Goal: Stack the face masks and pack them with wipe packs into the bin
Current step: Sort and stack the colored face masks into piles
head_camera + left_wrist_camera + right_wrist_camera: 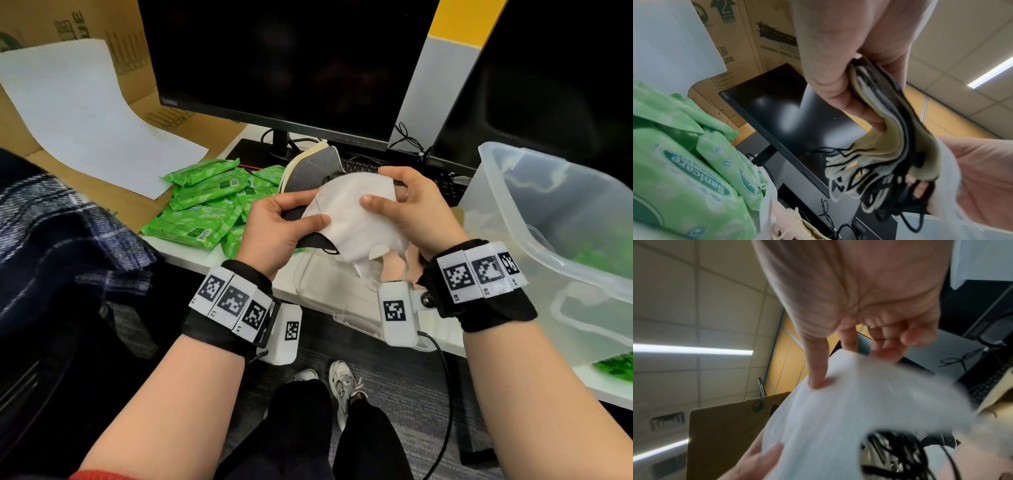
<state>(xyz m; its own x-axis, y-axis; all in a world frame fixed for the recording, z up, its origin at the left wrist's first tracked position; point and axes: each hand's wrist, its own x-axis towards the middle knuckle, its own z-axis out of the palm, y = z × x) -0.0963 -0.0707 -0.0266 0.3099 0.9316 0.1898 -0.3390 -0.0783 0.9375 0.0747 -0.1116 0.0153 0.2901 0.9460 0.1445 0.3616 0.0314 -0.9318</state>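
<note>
Both hands hold a stack of face masks (349, 219) above the desk edge, a white one on top and black, grey and cream ones beneath. My left hand (284, 222) grips the stack's left side, thumb on top; its layered edges (885, 126) and dangling ear loops show in the left wrist view. My right hand (404, 202) pinches the right side, thumb pressing the white mask (838, 418). Green wipe packs (205, 205) lie heaped on the desk to the left. The clear plastic bin (561, 219) stands at the right with green packs inside.
Two dark monitors (281, 61) and a keyboard (363, 168) sit behind the hands. A cardboard box (137, 68) with a white sheet (78, 113) lies at the back left. A clear lid (329, 287) rests on the desk edge under the masks.
</note>
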